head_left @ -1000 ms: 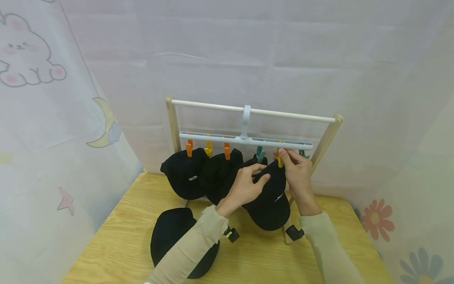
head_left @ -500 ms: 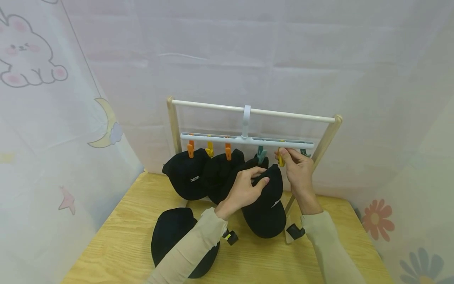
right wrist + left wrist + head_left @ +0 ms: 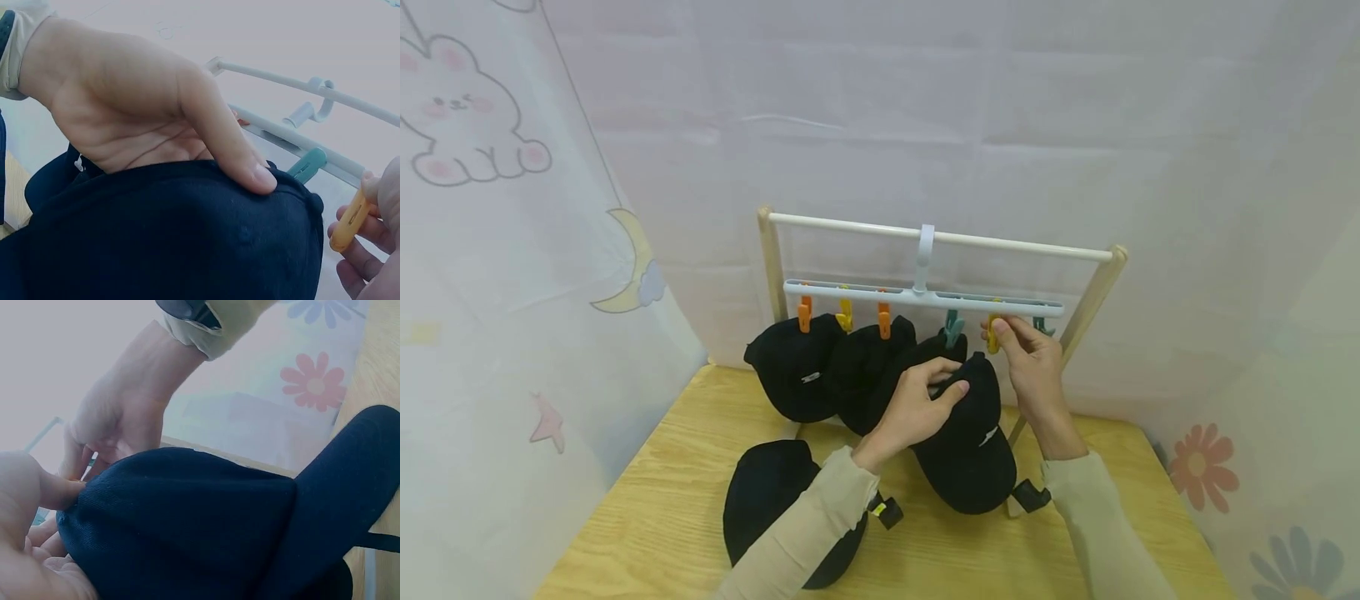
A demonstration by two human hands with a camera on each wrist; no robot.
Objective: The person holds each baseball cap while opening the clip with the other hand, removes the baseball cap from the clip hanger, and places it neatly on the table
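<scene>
White curtains (image 3: 925, 108) printed with a rabbit, a moon and flowers close in a wooden table (image 3: 647, 500). On the table's far side stands a wooden rack (image 3: 767, 267) with a white rail across its top, and from that rail a pale clip hanger (image 3: 917, 296) hangs by a hook.

Orange and yellow pegs on the hanger's left half hold two black caps, (image 3: 793, 379) at the left and (image 3: 868, 367) beside it, and they touch one another. A teal peg (image 3: 952, 327) hangs right of the middle, with another teal peg at the hanger's right end. A further black cap (image 3: 767, 500) lies on the near table, partly hidden by the left sleeve.

The left hand (image 3: 917, 404) grips the crown of a cap (image 3: 973, 450), thumb on top and fingers curled under its edge, holding it up just below the hanger between the teal peg and the yellow peg (image 3: 992, 333). The cap's brim hangs down toward the table, and a small white mark shows on its side. The right hand (image 3: 1033, 367) pinches the yellow peg between thumb and fingertips, just above the cap's top edge; the right wrist view shows the peg beside the cap, not yet clamped on the fabric.
</scene>
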